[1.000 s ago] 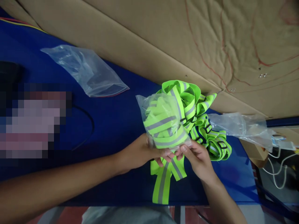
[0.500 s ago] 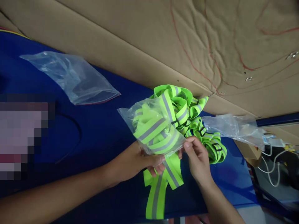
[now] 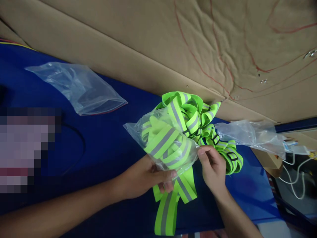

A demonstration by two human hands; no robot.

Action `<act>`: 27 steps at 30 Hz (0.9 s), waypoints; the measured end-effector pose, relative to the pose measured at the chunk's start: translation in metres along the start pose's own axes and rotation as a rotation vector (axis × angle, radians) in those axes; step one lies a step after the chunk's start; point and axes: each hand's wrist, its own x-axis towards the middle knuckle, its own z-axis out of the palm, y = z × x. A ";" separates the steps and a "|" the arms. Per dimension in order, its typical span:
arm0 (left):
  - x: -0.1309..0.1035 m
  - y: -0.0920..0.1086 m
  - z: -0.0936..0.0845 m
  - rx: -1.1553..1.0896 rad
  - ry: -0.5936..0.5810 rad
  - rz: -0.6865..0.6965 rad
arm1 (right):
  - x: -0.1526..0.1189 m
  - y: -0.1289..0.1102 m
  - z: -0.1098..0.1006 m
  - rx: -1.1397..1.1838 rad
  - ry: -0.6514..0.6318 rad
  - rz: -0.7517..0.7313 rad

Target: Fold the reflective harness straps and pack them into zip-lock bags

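Observation:
A clear plastic bag (image 3: 135, 129) with bunched neon-yellow reflective straps (image 3: 160, 142) inside is between my hands. My left hand (image 3: 151, 177) grips its lower left edge, thumb on top and fingers curled underneath. At the bag's lower right corner, my right hand (image 3: 212, 163) pinches the plastic between thumb and fingers. More loose reflective strap (image 3: 165, 211) hangs below the bag, past my left fingers. Behind the bag lies a tangled heap of the same straps (image 3: 189, 102), with black buckles (image 3: 232, 156) at its right end.
The table cover (image 3: 104, 142) is blue. Another clear bag (image 3: 81, 87) lies at the left and more clear plastic (image 3: 247, 132) at the right. A brown cardboard panel (image 3: 138, 49) with red lines runs along the back. White cables (image 3: 302, 185) hang at the far right.
The bag has tipped slightly and sits a little lower, its bottom edge drawn out between my hands. My right hand has shifted slightly right. Both hands keep their hold.

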 end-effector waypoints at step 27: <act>0.001 0.002 -0.002 -0.042 0.033 0.073 | 0.001 0.009 0.001 0.422 -0.129 0.282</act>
